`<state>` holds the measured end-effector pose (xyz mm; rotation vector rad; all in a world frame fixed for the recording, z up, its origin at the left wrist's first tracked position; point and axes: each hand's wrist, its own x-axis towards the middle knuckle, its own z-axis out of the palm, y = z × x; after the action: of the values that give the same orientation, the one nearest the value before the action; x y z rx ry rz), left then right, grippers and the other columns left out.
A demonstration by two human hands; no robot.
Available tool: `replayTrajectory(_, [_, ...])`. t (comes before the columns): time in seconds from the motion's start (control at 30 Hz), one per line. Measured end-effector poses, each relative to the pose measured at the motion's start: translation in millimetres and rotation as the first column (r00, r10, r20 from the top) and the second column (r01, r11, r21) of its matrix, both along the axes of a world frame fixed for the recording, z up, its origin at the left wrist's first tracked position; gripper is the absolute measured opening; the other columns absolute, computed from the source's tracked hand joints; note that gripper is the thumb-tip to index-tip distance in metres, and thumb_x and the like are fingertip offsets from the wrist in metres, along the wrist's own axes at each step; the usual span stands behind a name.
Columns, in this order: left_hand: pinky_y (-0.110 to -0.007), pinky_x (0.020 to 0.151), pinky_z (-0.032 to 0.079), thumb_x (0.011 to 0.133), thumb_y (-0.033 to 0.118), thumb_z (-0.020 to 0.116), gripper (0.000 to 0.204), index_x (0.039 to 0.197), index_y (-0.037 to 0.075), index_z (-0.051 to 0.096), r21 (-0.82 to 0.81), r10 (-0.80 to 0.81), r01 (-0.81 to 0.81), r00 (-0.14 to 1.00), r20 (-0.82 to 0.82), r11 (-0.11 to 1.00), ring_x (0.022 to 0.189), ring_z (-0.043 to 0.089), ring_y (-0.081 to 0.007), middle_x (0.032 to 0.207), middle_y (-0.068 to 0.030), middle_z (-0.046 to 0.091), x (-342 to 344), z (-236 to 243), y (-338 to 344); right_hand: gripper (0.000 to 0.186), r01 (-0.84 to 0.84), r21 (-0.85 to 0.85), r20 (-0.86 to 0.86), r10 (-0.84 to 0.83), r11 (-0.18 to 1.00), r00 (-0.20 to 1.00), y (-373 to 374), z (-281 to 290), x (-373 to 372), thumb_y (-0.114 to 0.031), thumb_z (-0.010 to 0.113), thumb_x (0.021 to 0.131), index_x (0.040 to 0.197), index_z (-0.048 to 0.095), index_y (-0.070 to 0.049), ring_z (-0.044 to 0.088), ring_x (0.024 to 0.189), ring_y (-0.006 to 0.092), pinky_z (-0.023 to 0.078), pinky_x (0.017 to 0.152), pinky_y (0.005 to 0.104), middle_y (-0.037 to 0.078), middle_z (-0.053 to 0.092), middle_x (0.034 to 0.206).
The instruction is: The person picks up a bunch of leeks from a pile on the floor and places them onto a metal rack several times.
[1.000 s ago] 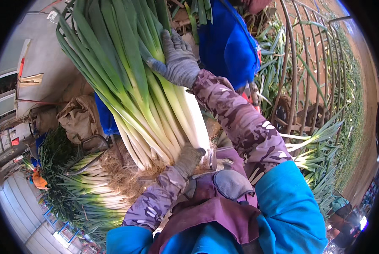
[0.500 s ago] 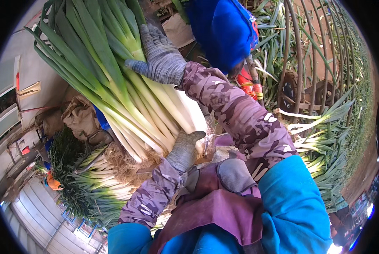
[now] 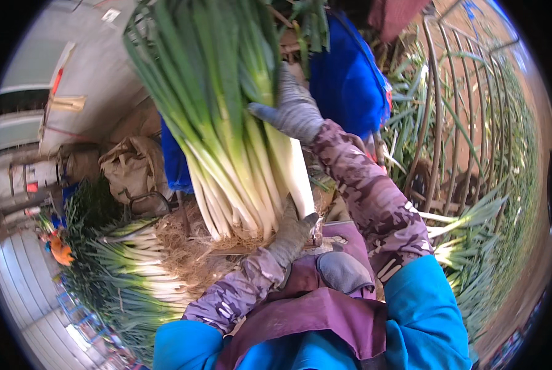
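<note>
Shifted rightward in the frame since half a second ago are the leek bundle and both hands, though the view itself has moved too. The bundle fills the upper centre, roots lowest. The right hand lies spread against its right side, thumb apart from the fingers; the left hand is at the lower white ends, and whether its fingers are closed cannot be told. Neither hand visibly supports the left-side stalks, so tilting could let them slide out; hard pressure could bruise the thick right-hand stalk.
</note>
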<state>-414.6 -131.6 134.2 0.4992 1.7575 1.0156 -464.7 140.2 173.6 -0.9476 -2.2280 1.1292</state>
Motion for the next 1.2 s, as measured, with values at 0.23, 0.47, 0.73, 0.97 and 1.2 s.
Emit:
replayTrajectory(0.23, [-0.038,0.122,0.026,0.092,0.022,0.073,0.084,0.156,-0.002,0.025,0.26,0.199,0.025,0.57,-0.797,0.965,0.148,0.032,-0.0335,0.16,-0.0217,0.031,-106,70,-6,0.087,0.067,0.36,-0.017,-0.066,0.931,0.998,-12,27,2,-0.044,0.073,0.085,0.147,0.039,0.006,0.043,0.138,0.0448,0.034,0.117,0.0488,0.029,0.045,0.147])
replayTrajectory(0.47, [-0.046,0.124,0.02,0.08,0.033,0.084,0.113,0.16,-0.001,0.011,0.16,0.241,-0.18,0.712,-0.66,0.97,0.149,0.026,-0.0405,0.162,-0.0266,0.024,-130,40,35,0.062,-0.271,0.604,0.032,0.318,0.749,0.948,-34,90,-41,-0.035,0.074,0.084,0.134,0.059,-0.001,0.046,0.137,0.042,0.034,0.118,0.0498,0.022,0.055,0.139])
replayTrajectory(0.73, [-0.043,0.115,0.039,0.08,0.02,0.079,0.105,0.16,0.0,0.013,0.306,0.203,-0.063,0.869,-0.451,0.95,0.136,0.045,-0.0424,0.15,-0.0311,0.038,-124,42,52,0.054,-0.498,0.702,0.306,0.415,0.509,0.857,-35,106,-109,-0.04,0.072,0.083,0.126,0.066,-0.008,0.04,0.143,0.0339,0.022,0.123,0.0517,0.014,0.058,0.138])
replayTrajectory(0.97, [-0.04,0.112,0.042,0.078,0.019,0.081,0.108,0.159,-0.003,0.012,0.31,0.222,-0.082,0.865,-0.45,0.947,0.133,0.05,-0.0391,0.146,-0.0274,0.046,-133,20,53,0.053,-0.549,0.66,0.437,0.333,0.513,0.836,-24,54,-136,-0.038,0.063,0.086,0.131,0.063,-0.01,0.04,0.144,0.0293,0.019,0.124,0.0493,0.012,0.057,0.143])
replayTrajectory(1.2, [-0.036,0.111,0.041,0.08,0.014,0.083,0.105,0.158,-0.004,0.015,0.322,0.291,-0.174,0.886,-0.362,0.931,0.132,0.051,-0.0319,0.145,-0.0233,0.048,-138,30,59,0.053,-0.571,0.642,0.441,0.363,0.511,0.821,-17,56,-152,-0.033,0.059,0.088,0.133,0.06,-0.004,0.039,0.145,0.03,0.019,0.125,0.0499,0.014,0.056,0.144])
